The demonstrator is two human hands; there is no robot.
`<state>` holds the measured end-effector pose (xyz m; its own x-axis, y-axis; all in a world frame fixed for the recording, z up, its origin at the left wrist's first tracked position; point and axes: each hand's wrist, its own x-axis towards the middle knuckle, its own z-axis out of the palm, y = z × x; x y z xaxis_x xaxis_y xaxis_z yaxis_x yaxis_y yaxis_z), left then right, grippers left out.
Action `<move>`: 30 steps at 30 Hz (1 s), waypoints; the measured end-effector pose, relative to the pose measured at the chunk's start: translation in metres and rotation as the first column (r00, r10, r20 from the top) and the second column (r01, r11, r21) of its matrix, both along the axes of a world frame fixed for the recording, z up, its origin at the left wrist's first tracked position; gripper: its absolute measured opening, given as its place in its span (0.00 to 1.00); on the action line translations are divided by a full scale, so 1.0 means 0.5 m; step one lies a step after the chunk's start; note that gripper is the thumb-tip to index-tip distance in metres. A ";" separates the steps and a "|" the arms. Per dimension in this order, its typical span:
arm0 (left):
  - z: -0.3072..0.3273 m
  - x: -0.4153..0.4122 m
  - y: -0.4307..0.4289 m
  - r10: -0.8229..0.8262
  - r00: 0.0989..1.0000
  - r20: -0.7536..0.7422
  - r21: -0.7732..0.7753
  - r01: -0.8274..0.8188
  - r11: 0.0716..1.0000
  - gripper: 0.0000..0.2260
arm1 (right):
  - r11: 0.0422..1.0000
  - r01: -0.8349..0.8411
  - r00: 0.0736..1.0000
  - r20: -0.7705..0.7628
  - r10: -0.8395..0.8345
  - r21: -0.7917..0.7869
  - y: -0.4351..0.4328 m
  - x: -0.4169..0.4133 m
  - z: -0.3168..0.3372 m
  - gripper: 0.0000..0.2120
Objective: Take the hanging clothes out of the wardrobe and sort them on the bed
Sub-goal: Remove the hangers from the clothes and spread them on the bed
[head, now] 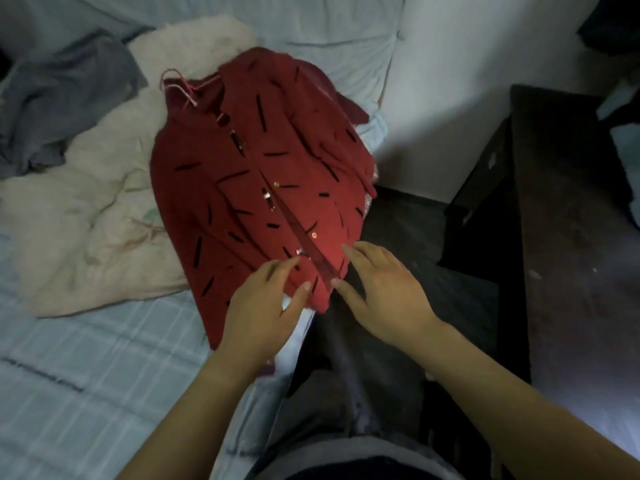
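**Left hand [266,306] and right hand [384,292] loose at the hem of the red garment [263,174] on the bed [86,375]**

Far to my left a grey-blue cloth [62,95] lies crumpled on the bed, near the pillow end. Beside it a cream quilt [86,209] is bunched across the pale blue checked sheet, and the red garment's left edge overlaps it.

The red garment lies spread front-up at the right edge of the mattress, collar away from me and hem towards me. It is scattered with short dark dashes and has a strip of small shiny buttons down the front. A thin pink hanger [180,86] pokes out at its collar, resting against the quilt.

My left hand lies on the hem's lower left part, fingers straight and together, thumb held out, gripping nothing. My right hand is just beside it at the hem's right corner, fingers spread and relaxed. Its thumb tip and fingertips meet the edge of the cloth, and it holds nothing either. The two hands are close but apart, with the button strip running between them.

Below them my dark trousers [346,375] stand against the side of the bed. To the right is dark floor [433,237], then a pale wall [467,81] behind it, and a dark wooden cabinet [561,237] at the far right.
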<state>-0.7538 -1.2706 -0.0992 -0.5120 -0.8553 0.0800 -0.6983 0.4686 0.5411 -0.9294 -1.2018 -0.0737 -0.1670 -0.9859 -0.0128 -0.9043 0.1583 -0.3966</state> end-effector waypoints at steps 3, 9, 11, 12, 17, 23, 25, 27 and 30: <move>-0.018 -0.043 -0.132 0.062 0.998 -0.001 -0.027 -0.062 0.998 0.27 | 0.998 -0.055 0.998 -0.012 0.054 -0.032 -0.155 -0.058 -0.005 0.33; 0.012 -0.107 -0.414 0.176 0.984 0.002 -0.080 -0.175 0.981 0.28 | 0.981 -0.185 0.981 -0.063 0.182 -0.050 -0.457 -0.144 0.042 0.32; 0.022 -0.102 -0.498 0.230 0.973 0.020 -0.091 -0.228 0.969 0.28 | 0.971 -0.231 0.971 -0.087 0.225 -0.068 -0.548 -0.164 0.056 0.30; 0.026 -0.095 -0.533 0.263 0.965 0.021 -0.087 -0.260 0.962 0.28 | 0.962 -0.261 0.963 -0.097 0.253 -0.080 -0.590 -0.169 0.059 0.29; 0.017 -0.035 -0.684 0.404 0.913 0.066 -0.051 -0.401 0.915 0.28 | 0.903 -0.420 0.905 -0.108 0.411 -0.088 -0.785 -0.172 0.066 0.26; 0.027 -0.040 -0.825 0.500 0.864 0.065 -0.067 -0.496 0.866 0.25 | 0.794 -0.605 0.791 -0.160 0.590 -0.058 -1.049 -0.159 0.067 0.27; 0.034 -0.059 -0.871 0.546 0.835 0.071 -0.085 -0.540 0.837 0.23 | 0.767 -0.640 0.761 -0.170 0.626 -0.045 -1.129 -0.159 0.061 0.27; 0.024 -0.062 -0.917 0.610 0.788 0.084 -0.058 -0.607 0.793 0.23 | 0.742 -0.670 0.732 -0.177 0.658 -0.007 -1.195 -0.159 0.049 0.27; -0.016 -0.046 -0.978 0.744 0.657 0.121 0.008 -0.750 0.661 0.25 | 0.712 -0.698 0.696 -0.163 0.699 0.071 -1.261 -0.158 0.027 0.28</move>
<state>-0.7768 -1.7595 -0.1072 0.2995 -0.9541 0.0103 -0.8502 -0.2619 0.4567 -1.0083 -1.8324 -0.0602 0.5700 -0.8197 -0.0554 -0.8060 -0.5448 -0.2315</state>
